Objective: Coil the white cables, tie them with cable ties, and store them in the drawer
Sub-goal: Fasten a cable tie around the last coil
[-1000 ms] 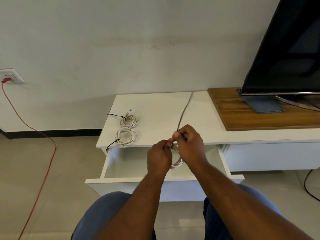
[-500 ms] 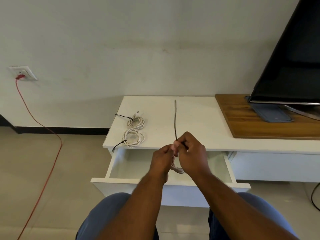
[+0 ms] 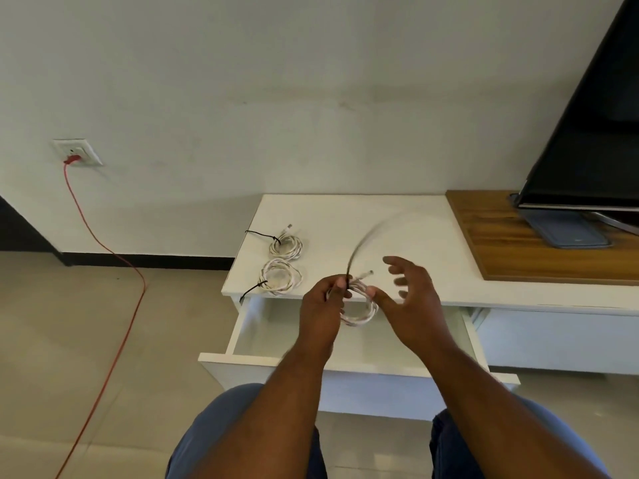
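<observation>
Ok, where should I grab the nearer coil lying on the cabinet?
Probably pinch the nearer coil across its bundled strands beside the black tie, coming from above: it lies flat at the front edge, and the tie binds the loops there.

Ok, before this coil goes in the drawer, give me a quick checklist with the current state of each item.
1. Left hand grips the held coil: ok.
2. Black cable tie cinched on it: cannot tell; its tail rises blurred from that grip.
3. Right hand free: ok, fingers spread, holding nothing.
4. Drawer open below the held coil: ok.
5. Far coil and near coil each carry a black tie: ok.
6. Those two stored in the drawer: not ok; both lie on the cabinet top.
</observation>
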